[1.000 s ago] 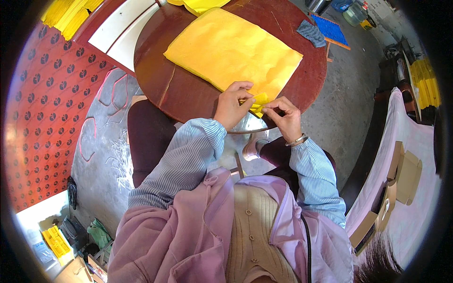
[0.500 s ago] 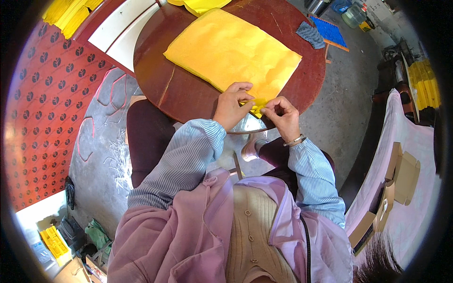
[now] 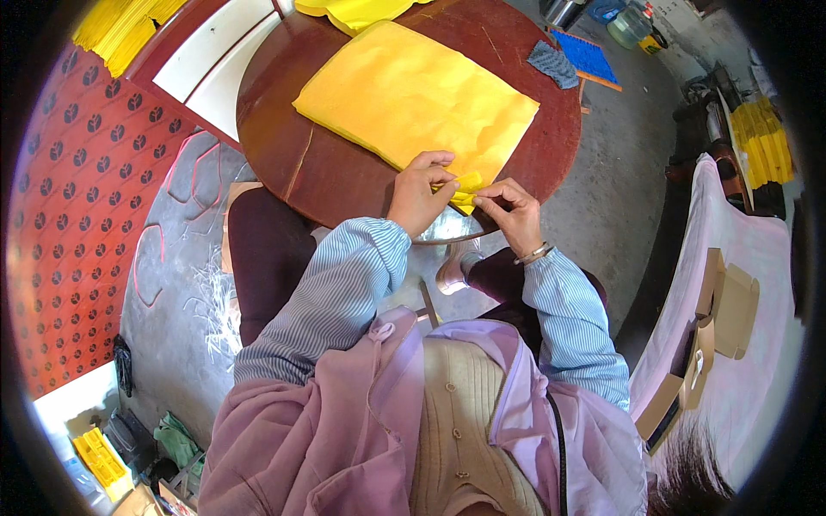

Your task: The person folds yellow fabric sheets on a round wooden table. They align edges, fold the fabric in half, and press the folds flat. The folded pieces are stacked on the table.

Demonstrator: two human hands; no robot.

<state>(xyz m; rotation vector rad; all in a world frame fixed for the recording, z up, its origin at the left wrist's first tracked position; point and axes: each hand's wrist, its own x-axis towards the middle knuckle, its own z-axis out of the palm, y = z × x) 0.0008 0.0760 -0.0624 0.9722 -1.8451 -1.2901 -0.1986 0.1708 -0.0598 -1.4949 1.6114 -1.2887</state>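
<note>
A thick stack of yellow sheets (image 3: 422,95) lies on the round dark-red table (image 3: 284,172). At its near corner, the top sheets are bent up into small yellow folds (image 3: 467,184). My left hand (image 3: 420,191) pinches these folds from the left, thumb and index finger together. From the right, my right hand (image 3: 514,213) pinches the same corner with thumb and fingertips. Whether the sheets are paper or thin cloth I cannot tell. A bracelet circles my right wrist, and striped sleeves cover both forearms.
More yellow sheets (image 3: 361,12) lie at the table's far edge. A grey cloth (image 3: 553,64) rests at the right rim, near a blue-topped stool (image 3: 587,58). At the right, an open cardboard box (image 3: 736,310) sits on a pale pink cloth. A red patterned board (image 3: 95,215) stands at left.
The yellow folds at the corner stand up a little more between my fingers. Both hands stay pinched there; the whole view has shifted slightly.
</note>
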